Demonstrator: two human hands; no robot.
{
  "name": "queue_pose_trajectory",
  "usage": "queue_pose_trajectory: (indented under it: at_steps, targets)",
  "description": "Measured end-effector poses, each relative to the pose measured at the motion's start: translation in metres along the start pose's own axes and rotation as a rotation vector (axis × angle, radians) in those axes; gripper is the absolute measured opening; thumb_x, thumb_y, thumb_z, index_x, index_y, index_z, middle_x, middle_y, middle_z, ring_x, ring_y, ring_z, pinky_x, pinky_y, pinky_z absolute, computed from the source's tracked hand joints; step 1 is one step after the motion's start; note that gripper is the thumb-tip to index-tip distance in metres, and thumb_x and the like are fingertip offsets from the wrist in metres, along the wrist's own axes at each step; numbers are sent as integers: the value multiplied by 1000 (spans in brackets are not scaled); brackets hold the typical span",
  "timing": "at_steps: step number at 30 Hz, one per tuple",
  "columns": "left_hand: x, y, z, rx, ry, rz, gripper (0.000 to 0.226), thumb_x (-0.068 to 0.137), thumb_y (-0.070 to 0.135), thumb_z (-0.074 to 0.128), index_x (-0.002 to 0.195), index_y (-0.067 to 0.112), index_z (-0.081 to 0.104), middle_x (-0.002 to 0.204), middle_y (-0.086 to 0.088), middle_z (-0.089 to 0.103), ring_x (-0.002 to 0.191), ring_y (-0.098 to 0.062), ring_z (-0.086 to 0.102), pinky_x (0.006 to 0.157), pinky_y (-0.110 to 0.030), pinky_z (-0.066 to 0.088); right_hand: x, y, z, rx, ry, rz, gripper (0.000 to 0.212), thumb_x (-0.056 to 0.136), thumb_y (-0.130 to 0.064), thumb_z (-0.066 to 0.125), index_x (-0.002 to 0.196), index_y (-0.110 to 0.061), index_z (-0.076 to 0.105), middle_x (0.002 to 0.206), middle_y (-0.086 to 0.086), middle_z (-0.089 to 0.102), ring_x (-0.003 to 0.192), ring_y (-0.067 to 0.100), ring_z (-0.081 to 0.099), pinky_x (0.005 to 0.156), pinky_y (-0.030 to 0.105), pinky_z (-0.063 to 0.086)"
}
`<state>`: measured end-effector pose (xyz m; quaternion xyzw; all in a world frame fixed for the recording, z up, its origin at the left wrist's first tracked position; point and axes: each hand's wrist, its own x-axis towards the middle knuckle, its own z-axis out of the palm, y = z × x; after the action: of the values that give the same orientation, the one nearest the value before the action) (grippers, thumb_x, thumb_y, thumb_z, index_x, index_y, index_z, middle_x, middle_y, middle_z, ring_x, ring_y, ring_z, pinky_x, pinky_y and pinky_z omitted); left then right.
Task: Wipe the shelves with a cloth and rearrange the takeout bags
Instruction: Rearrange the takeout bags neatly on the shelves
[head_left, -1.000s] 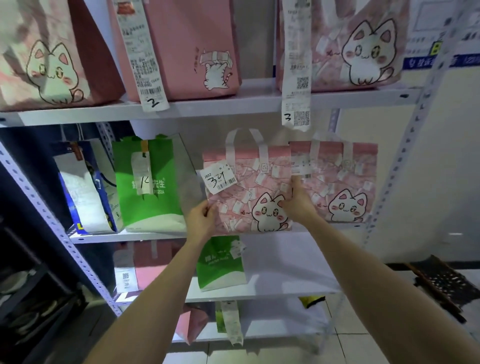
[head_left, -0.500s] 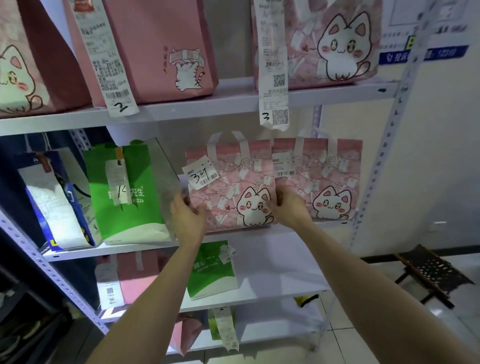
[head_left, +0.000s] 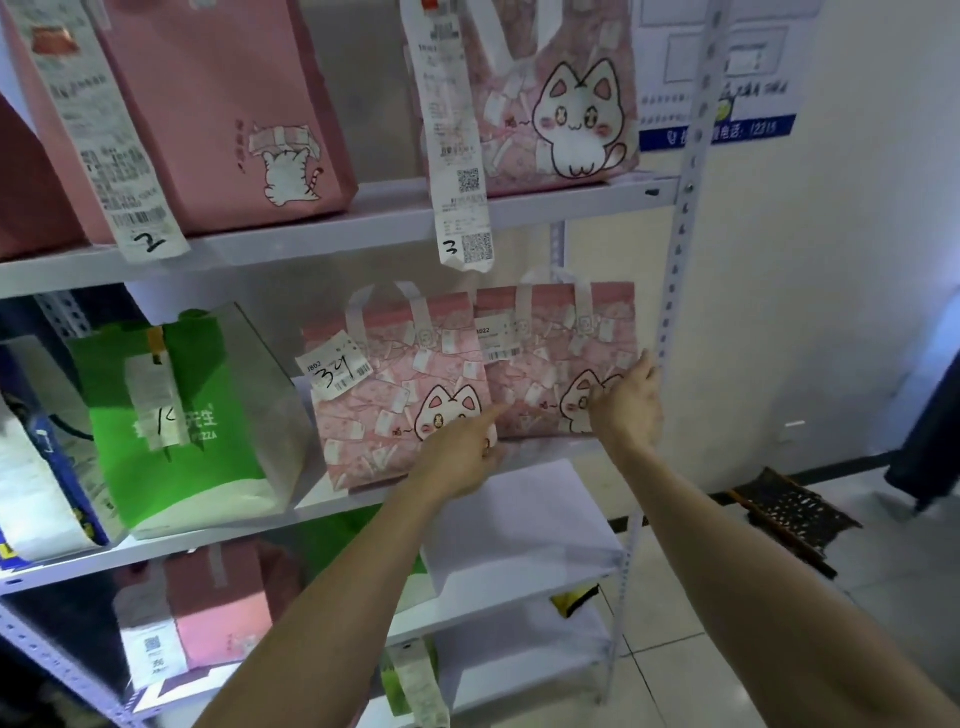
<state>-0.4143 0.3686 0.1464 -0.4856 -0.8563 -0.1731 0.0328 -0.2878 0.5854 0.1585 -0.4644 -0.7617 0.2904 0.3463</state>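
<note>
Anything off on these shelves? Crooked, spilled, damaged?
The green pizza bag on the middle shelf sits turned, not square to the edge like the pink cat bags beside it. The receipt marked 3 hangs from the top-shelf cat bag past the shelf lip. No spills or damage visible.

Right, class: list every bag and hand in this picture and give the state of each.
Left hand: open, index finger straight, at tagged cat bag's right edge.
Right hand: on right cat bag's edge; grip unclear.
Tagged cat bag: upright on middle shelf.
Right cat bag: upright, against tagged cat bag.
Green bag: upright.
Top-shelf pink bag: upright.
Top-shelf cat bag: upright.
</note>
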Motion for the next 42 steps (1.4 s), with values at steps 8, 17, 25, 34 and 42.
queue_pose_trajectory:
  at_steps: [8, 17, 25, 34, 42]
  targets:
    - [5, -15, 8, 155, -111, -106, 59, 104, 42, 62, 159, 32, 42, 136, -8, 68, 121, -34, 66, 98, -47, 57, 2, 17, -9, -66, -22, -99, 29, 102, -45, 62, 106, -16, 61, 98, 7, 67, 85, 29, 68, 74, 44, 62]
    - [-11, -26, 6, 137, -99, -184, 55, 106, 45, 61, 156, 29, 48, 140, -5, 67, 124, -30, 65, 98, -44, 55, -34, 10, 1, 40, -152, -311, 18, 97, -31, 63, 84, -19, 61, 73, -2, 68, 68, 19, 69, 56, 37, 59]
    - [-48, -33, 1, 99, -86, -207, 54, 104, 41, 66, 153, 25, 52, 129, -4, 69, 112, -26, 66, 98, -45, 58, -82, 17, 0, 28, -92, -304, 22, 91, -36, 58, 75, -21, 59, 63, -6, 64, 54, 13, 63, 54, 38, 58]
    - [-123, -15, 14, -150, -69, -235, 53, 104, 35, 67, 153, 25, 52, 135, -5, 65, 111, -25, 67, 96, -44, 59, -171, 62, -36, 71, 7, -221, 23, 98, -40, 57, 94, -18, 60, 105, -1, 59, 80, 22, 61, 68, 36, 54]
    - [-193, 25, 55, -476, -90, -298, 75, 104, 32, 72, 166, 18, 32, 166, -12, 40, 146, -34, 49, 113, -53, 48, -267, 151, -88, 77, 97, -4, 27, 109, -46, 50, 107, -22, 63, 121, -5, 51, 91, 16, 62, 82, 42, 62]
